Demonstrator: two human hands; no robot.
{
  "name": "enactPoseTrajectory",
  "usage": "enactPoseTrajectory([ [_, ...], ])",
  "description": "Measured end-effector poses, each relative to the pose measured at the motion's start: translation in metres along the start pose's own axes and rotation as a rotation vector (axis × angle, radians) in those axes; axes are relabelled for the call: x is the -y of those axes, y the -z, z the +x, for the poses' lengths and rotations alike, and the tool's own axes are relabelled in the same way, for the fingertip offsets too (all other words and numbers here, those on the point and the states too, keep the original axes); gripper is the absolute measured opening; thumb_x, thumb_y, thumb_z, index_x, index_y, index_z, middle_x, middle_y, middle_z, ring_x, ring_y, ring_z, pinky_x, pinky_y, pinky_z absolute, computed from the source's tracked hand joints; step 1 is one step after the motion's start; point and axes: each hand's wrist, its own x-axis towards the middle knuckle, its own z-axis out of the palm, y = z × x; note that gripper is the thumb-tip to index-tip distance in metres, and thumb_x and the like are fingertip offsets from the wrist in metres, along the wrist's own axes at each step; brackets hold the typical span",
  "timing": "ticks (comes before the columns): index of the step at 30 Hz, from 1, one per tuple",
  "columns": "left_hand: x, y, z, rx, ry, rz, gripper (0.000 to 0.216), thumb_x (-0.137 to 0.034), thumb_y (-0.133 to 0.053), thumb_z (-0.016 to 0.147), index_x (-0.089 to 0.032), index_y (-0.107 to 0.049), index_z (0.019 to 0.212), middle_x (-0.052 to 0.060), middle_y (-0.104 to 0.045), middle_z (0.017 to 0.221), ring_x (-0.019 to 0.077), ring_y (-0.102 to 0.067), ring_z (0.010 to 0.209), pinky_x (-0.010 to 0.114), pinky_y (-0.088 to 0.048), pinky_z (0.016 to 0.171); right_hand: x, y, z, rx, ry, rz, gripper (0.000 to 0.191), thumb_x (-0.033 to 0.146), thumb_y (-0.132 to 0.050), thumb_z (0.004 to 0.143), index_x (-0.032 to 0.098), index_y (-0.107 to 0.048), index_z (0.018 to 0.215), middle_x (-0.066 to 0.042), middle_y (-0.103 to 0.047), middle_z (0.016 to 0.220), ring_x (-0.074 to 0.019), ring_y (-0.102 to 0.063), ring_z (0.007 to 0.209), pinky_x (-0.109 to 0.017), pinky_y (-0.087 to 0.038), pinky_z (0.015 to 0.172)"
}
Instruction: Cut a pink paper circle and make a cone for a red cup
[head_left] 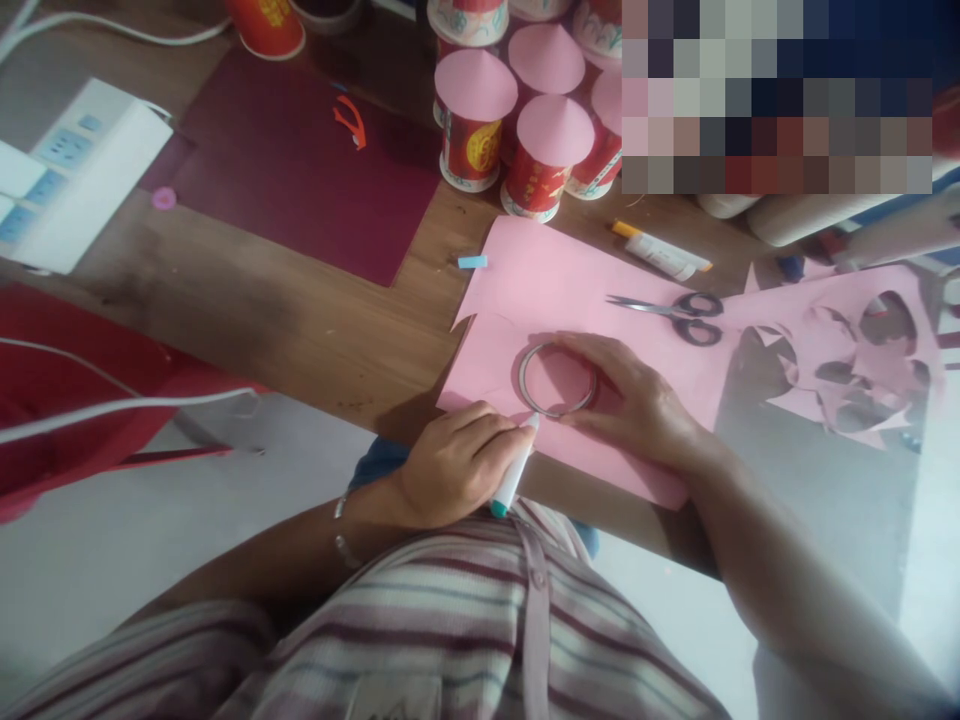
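My left hand (450,465) is closed around a white marker (514,472) with a teal end. The marker's upper tip meets the near rim of a thin round ring (523,378). That ring lies flat on a sheet of pink paper (480,355), and pink shows through its middle. My right hand (641,405) grips the ring from the right, thumb on the near side and fingers on the far side. Scissors (664,308) with dark handles rest on the paper beyond my right hand. A small light-blue piece (472,262) lies by the paper's far left corner.
Several red paper cups (536,185) with pink cone tops (555,130) stand at the back. Cut pink scraps (847,350) lie right. A yellow-capped marker (664,254), maroon sheet (315,190), orange clip-like item (349,122) and white power strip (97,170) also occupy the table.
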Motion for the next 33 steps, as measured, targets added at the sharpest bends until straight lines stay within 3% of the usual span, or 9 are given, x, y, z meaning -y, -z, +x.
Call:
enactPoseTrajectory([
  [7,0.0,0.001,-0.003,-0.01,0.013,-0.094,0.028,-0.006,-0.066,0.096,-0.01,-0.066,0.123,0.008,-0.08,0.094,0.0171,-0.073,0.084,0.034,-0.066,0.085,0.001,0.001,0.0,0.001,-0.006,0.016,0.08,0.045,-0.086,0.088,0.031,-0.05,0.158,-0.011,-0.062,0.155,-0.0353,-0.06,0.142,-0.058,-0.05,0.122],
  [12,0.005,0.014,0.004,-0.146,0.113,-0.24,0.029,-0.009,-0.077,0.09,-0.015,-0.071,0.117,0.007,-0.081,0.095,0.0175,-0.076,0.089,0.033,-0.066,0.082,0.0,0.001,0.0,-0.005,0.005,0.021,0.081,0.045,-0.086,0.088,0.029,-0.049,0.159,-0.012,-0.061,0.156,-0.0351,-0.059,0.143,-0.058,-0.05,0.121],
  [17,0.019,0.029,0.03,-0.228,0.244,-0.287,0.013,-0.014,-0.077,0.093,-0.019,-0.074,0.104,0.002,-0.082,0.092,0.0122,-0.077,0.083,0.025,-0.064,0.079,0.001,0.001,0.001,0.019,-0.001,0.038,0.078,0.042,-0.084,0.09,0.032,-0.049,0.158,-0.01,-0.06,0.157,-0.0345,-0.057,0.145,-0.059,-0.049,0.121],
  [22,0.035,0.028,0.062,-0.215,0.223,-0.396,0.006,-0.021,-0.074,0.097,-0.016,-0.074,0.101,0.004,-0.082,0.094,0.011,-0.076,0.081,0.022,-0.06,0.073,-0.003,0.0,0.001,0.011,0.054,0.035,0.083,0.043,-0.084,0.089,0.031,-0.045,0.161,-0.013,-0.058,0.158,-0.0359,-0.056,0.145,-0.061,-0.048,0.121],
  [25,0.046,0.022,0.08,-0.175,0.171,-0.356,0.009,-0.025,-0.071,0.1,-0.017,-0.073,0.1,0.005,-0.081,0.093,0.0132,-0.075,0.084,0.027,-0.059,0.079,-0.007,0.0,0.0,-0.014,0.108,0.05,0.084,0.047,-0.084,0.088,0.03,-0.046,0.16,-0.015,-0.057,0.158,-0.0377,-0.054,0.147,-0.062,-0.048,0.121],
  [28,0.057,0.016,0.094,-0.152,0.066,-0.238,0.011,-0.028,-0.066,0.102,-0.018,-0.07,0.099,0.004,-0.078,0.092,0.0149,-0.072,0.087,0.03,-0.057,0.083,-0.006,0.001,-0.004,-0.149,0.128,0.028,0.069,0.047,-0.079,0.093,0.029,-0.053,0.154,-0.015,-0.065,0.147,-0.0368,-0.061,0.138,-0.059,-0.055,0.113],
  [31,0.062,0.011,0.103,-0.152,-0.113,0.053,0.008,-0.023,-0.06,0.104,-0.019,-0.067,0.102,0.005,-0.075,0.095,0.0168,-0.069,0.088,0.03,-0.053,0.077,0.005,0.004,-0.007,-0.424,0.052,-0.101,0.055,0.037,-0.072,0.099,0.03,-0.056,0.15,-0.009,-0.075,0.109,-0.0289,-0.073,0.1,-0.049,-0.065,0.09],
  [33,0.059,0.006,0.106,-0.138,-0.272,0.24,0.008,-0.02,-0.058,0.103,-0.018,-0.066,0.104,0.004,-0.074,0.093,0.0179,-0.066,0.082,0.031,-0.05,0.07,0.015,0.007,-0.008,-0.525,0.074,-0.189,0.064,0.033,-0.074,0.098,0.032,-0.048,0.157,-0.003,-0.071,0.09,-0.0233,-0.07,0.077,-0.042,-0.065,0.076],
])
